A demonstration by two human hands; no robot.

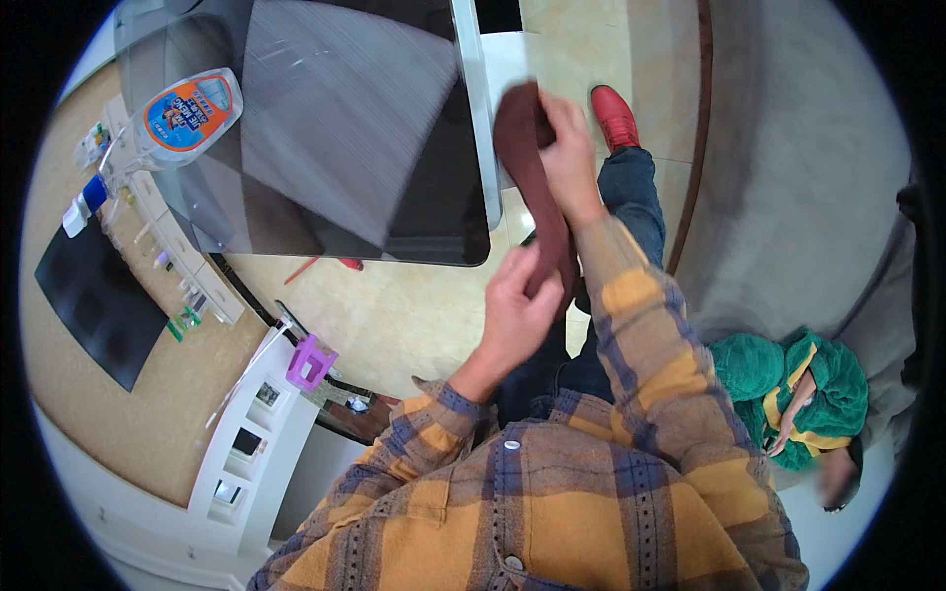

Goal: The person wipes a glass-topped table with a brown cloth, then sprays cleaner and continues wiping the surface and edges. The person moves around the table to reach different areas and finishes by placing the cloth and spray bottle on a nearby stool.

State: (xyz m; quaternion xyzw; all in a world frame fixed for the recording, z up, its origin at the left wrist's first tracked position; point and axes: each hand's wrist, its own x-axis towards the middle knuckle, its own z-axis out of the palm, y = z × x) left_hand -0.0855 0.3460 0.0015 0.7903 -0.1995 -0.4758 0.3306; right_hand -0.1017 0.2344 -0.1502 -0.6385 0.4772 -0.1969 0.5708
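A dark brown cloth [533, 170] hangs folded lengthwise between my two hands, just off the right edge of a dark glass tabletop [355, 133]. My right hand [573, 151] grips its upper part. Lower down, my left hand [521, 295] pinches the cloth between thumb and fingers. At the tabletop's far left is a clear plastic spray bottle [192, 114] with an orange and blue label and a blue and white trigger head [87, 203].
A grey sofa [783, 185] runs along the right, where a person in green and yellow clothing [791, 399] sits. A purple plastic stool [310, 363], a television [100, 295] and a white cabinet with drawers [174, 236] are at the left. My red shoe [615, 118] is on the tiled floor.
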